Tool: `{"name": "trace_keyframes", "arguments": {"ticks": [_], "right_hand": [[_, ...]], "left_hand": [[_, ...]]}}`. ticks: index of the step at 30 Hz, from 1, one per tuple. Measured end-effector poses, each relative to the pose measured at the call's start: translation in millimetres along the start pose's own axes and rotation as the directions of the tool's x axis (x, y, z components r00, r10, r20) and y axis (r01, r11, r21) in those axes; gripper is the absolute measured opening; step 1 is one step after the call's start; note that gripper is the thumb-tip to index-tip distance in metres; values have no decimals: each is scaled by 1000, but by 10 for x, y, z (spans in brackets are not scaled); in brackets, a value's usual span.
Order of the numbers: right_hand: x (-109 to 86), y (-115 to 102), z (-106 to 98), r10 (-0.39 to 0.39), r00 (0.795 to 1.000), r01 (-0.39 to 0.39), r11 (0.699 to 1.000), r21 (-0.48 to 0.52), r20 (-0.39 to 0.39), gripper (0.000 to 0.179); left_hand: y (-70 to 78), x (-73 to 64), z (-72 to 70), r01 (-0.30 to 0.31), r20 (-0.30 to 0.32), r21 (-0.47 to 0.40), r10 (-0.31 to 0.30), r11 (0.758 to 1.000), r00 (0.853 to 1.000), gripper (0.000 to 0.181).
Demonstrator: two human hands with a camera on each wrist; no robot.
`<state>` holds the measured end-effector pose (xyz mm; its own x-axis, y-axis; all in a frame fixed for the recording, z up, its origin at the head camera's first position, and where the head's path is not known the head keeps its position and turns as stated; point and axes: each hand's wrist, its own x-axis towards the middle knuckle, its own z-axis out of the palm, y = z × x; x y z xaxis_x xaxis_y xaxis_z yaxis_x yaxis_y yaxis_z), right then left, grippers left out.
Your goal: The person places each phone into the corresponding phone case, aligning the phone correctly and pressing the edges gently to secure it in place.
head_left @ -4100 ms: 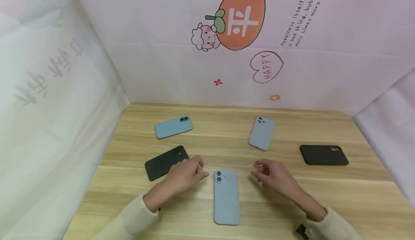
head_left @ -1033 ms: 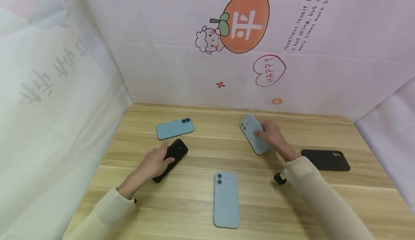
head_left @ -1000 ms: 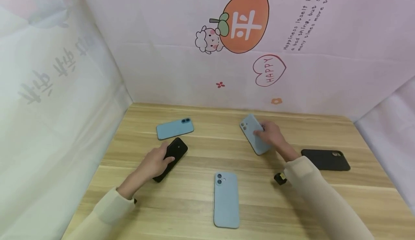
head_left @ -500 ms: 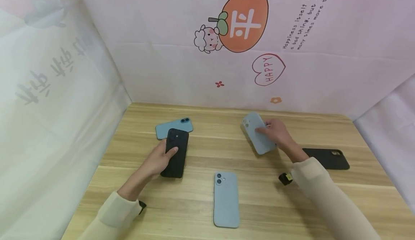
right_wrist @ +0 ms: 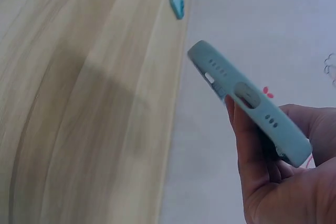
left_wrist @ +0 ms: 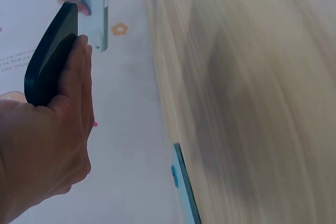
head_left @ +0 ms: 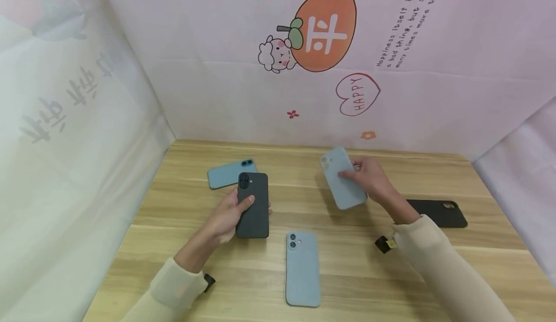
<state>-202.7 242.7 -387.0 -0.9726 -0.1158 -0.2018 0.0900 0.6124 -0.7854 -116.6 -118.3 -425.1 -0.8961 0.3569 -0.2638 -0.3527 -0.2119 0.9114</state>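
Note:
In the head view my left hand [head_left: 226,218] holds a black phone [head_left: 256,216] upright with its back and lenses towards me. The thumb lies across its back and the other fingers are behind it. My right hand [head_left: 371,179] pinches a pale blue phone case [head_left: 345,187], raised above the table's back part, its camera holes pale. In the right wrist view the end of this case [right_wrist: 247,98], with its port cutout, faces the camera. The left wrist view shows the black phone [left_wrist: 52,59] edge-on against the fingers.
A blue phone [head_left: 223,175] lies at the back left, partly behind the black phone. A pale blue phone [head_left: 302,271] lies at the front middle. A black phone case [head_left: 438,213] lies on the right, partly covered by the right arm. White cloth [head_left: 243,105] walls off the table [head_left: 208,293].
Both hands were bare above the table earlier. My left hand has picked up the black phone and brought it right; my right hand has lifted the pale blue case and tilted it.

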Motion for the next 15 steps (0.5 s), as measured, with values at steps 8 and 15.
{"name": "trace_keyframes", "arguments": {"ticks": [8, 15], "right_hand": [[-90, -184, 120, -45, 999, 45, 998, 41, -5, 47], [-191, -377, 263, -86, 996, 84, 992, 98, 17, 39]], "left_hand": [[-91, 62, 127, -3, 33, -19, 4, 1000, 999, 51], [-133, 130, 255, -5, 62, -59, 8, 998, 998, 52]]}}
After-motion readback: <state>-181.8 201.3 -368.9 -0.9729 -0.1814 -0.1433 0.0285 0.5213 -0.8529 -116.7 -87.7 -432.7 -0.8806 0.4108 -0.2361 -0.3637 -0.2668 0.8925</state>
